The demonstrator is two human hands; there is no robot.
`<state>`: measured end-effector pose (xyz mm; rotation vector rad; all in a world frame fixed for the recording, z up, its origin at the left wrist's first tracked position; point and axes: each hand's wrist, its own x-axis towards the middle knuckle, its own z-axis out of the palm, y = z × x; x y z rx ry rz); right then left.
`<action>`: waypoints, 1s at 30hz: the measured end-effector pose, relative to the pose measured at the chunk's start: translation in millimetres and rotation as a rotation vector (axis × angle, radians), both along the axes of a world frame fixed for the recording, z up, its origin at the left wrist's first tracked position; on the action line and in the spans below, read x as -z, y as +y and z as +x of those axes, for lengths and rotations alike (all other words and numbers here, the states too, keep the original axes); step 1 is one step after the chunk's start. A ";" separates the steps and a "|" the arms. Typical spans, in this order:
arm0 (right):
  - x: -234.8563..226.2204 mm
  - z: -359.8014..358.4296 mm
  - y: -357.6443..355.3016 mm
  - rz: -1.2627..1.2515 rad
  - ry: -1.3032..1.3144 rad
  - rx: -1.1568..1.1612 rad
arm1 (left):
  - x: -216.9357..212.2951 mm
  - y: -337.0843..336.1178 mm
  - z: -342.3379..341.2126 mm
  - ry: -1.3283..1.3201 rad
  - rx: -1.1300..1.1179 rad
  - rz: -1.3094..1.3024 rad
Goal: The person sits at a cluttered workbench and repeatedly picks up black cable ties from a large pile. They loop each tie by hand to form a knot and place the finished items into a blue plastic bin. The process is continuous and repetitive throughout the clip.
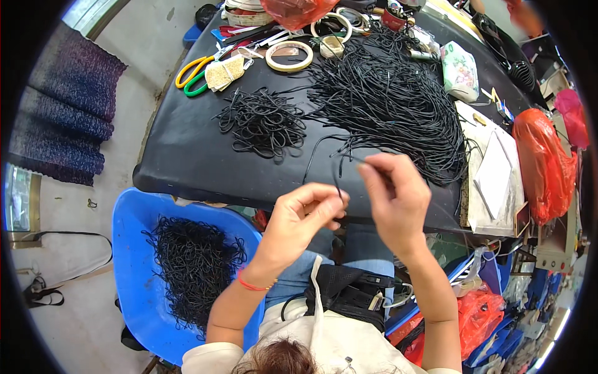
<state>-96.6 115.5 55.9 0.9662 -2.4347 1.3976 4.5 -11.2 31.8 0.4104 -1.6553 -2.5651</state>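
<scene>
A thin black cord (pixel 340 176) runs between my two hands, just over the near edge of the black-covered table (pixel 205 149). My left hand (pixel 305 218) pinches its lower part between thumb and fingers. To the right and a little higher, my right hand (pixel 398 199) has thumb and forefinger closed on its upper end. Beyond them lies a large spread of long black cords (pixel 392 112). A smaller heap of looped black cords (pixel 265 121) rests to the left of it. Low at my left, a blue tub (pixel 128 262) holds a tangle of black cords (pixel 193 268).
Tape rolls (pixel 289 57), scissors with yellow handles (pixel 192 71) and a beige pad (pixel 225 73) lie at the table's far left. A tissue pack (pixel 460 70), a pale board (pixel 476 206) with white paper (pixel 494 174) and a red plastic bag (pixel 542 168) are on the right.
</scene>
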 end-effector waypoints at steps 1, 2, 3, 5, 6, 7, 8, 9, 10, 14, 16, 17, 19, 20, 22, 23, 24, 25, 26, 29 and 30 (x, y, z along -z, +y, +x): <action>2.0 4.0 -2.6 0.007 0.027 -0.064 | 5.2 2.7 -3.0 0.000 -0.076 0.094; 3.9 7.2 -4.1 0.016 0.054 -0.127 | 9.4 4.7 -5.7 0.000 -0.151 0.189; 4.1 12.0 -3.2 0.033 -0.043 -0.163 | 11.7 6.0 -7.5 -0.019 -0.203 0.200; 8.1 13.0 -2.8 0.028 -0.036 -0.214 | 16.4 7.0 -8.3 -0.018 -0.233 0.201; 10.7 13.1 -2.8 0.024 -0.033 -0.240 | 18.8 7.4 -8.3 -0.017 -0.248 0.200; 12.9 12.7 -3.1 0.014 -0.041 -0.265 | 21.6 8.6 -7.2 0.003 -0.237 0.181; 12.7 13.1 -2.5 -0.009 -0.106 -0.267 | 22.2 8.4 -6.6 0.008 -0.212 0.175; 12.4 14.1 -1.7 -0.032 -0.170 -0.268 | 22.5 7.3 -5.6 0.013 -0.187 0.170; 12.1 14.8 -1.1 -0.054 -0.235 -0.269 | 22.9 6.7 -5.6 0.018 -0.161 0.165; 14.0 15.7 0.7 -0.092 -0.349 -0.229 | 25.0 8.0 -5.7 0.079 -0.204 0.236; 13.3 9.4 9.1 0.031 -0.160 -0.242 | 16.2 9.4 -9.9 0.111 -0.320 0.484; 12.8 7.0 14.8 0.068 -0.112 -0.224 | 9.6 4.2 -9.4 0.100 -0.307 0.625; 10.9 5.0 20.4 0.105 0.004 -0.220 | 18.4 -6.8 -6.5 0.065 -0.207 0.523; 10.5 5.4 23.1 0.128 0.063 -0.210 | 22.3 -8.0 -6.2 0.047 -0.149 0.477; 11.0 6.7 18.2 0.125 0.195 -0.228 | 22.0 -3.2 -3.6 -0.026 -0.112 0.331; 11.1 5.8 15.4 0.122 0.243 -0.240 | 21.0 -1.9 -2.7 -0.038 -0.082 0.302; 11.5 5.3 13.4 0.118 0.291 -0.253 | 20.3 -0.7 -2.2 -0.049 -0.053 0.272; 12.8 5.2 12.4 0.101 0.299 -0.270 | 19.7 0.2 -2.2 -0.038 -0.034 0.281; 14.0 7.0 11.4 0.090 0.276 -0.266 | 20.2 -0.6 -1.5 -0.021 -0.016 0.256; 15.2 10.8 11.6 0.099 0.247 -0.248 | 21.8 -1.5 -0.5 -0.016 -0.007 0.163; 13.7 8.4 15.1 0.130 0.263 -0.235 | 18.8 -0.7 -0.8 -0.045 -0.032 0.120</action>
